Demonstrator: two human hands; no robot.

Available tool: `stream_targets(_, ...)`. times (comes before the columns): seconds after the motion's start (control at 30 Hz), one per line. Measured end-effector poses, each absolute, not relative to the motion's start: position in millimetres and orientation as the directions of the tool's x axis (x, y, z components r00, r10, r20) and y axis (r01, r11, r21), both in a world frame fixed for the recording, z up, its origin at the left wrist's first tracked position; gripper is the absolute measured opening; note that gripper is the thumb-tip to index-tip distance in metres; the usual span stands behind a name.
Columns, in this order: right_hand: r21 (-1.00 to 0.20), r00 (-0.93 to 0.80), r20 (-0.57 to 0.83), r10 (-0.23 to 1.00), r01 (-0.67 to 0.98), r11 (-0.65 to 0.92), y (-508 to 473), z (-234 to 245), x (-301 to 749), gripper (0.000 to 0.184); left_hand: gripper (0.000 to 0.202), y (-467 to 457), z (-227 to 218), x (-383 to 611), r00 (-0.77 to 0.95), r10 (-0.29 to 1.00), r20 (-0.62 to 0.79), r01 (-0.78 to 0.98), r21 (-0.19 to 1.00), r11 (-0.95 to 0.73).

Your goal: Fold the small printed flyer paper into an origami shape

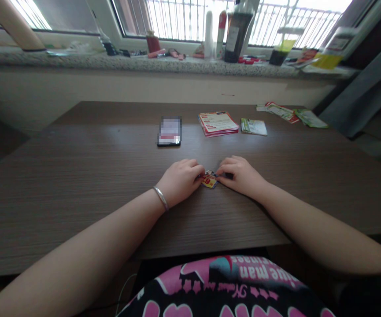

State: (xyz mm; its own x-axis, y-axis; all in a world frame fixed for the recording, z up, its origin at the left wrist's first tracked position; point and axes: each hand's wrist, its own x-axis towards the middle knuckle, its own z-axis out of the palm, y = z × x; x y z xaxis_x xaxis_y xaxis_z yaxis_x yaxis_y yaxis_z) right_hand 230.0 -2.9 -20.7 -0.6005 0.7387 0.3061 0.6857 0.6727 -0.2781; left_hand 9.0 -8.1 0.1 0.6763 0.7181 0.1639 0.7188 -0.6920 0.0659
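Observation:
A small piece of printed paper (pixel 209 180), yellow with red figures and a dark upper part, is held low over the brown table or lies on it; I cannot tell which. My left hand (pixel 183 179), with a silver bangle at the wrist, pinches its left edge. At the right edge my right hand (pixel 238 176) pinches it between thumb and fingers. The paper looks folded or small-cut, with its corners partly hidden by my fingertips.
Beyond my hands on the table (pixel 87 176) lie a phone (pixel 169 131), a stack of printed leaflets (pixel 218 123), a smaller stack of papers (pixel 254 127) and loose packets (pixel 310 118). Bottles, including a dark one (pixel 237 37), stand on the stone windowsill (pixel 78 61).

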Motion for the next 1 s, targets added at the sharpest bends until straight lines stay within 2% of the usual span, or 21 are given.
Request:
stream_targets(0.3, -0.112, -0.646, 0.261, 0.718, 0.718, 0.687, -11, -8, 226, 0.014, 0.021, -8, 3, 9, 0.743, 0.657, 0.128, 0.658, 0.046, -0.752)
stream_targets(0.63, -0.052, -0.677, 0.237, 0.697, 0.708, 0.705, -19, 3, 229, 0.016, 0.026, -14, 10, 5, 0.772, 0.63, 0.091, 0.629, 0.035, -0.776)
stream_targets(1.0, -0.08, -0.706, 0.217, 0.674, 0.675, 0.733, -16, 1, 238, 0.018, 0.028, -13, 8, 3, 0.79, 0.61, 0.065, 0.606, 0.068, -0.792)
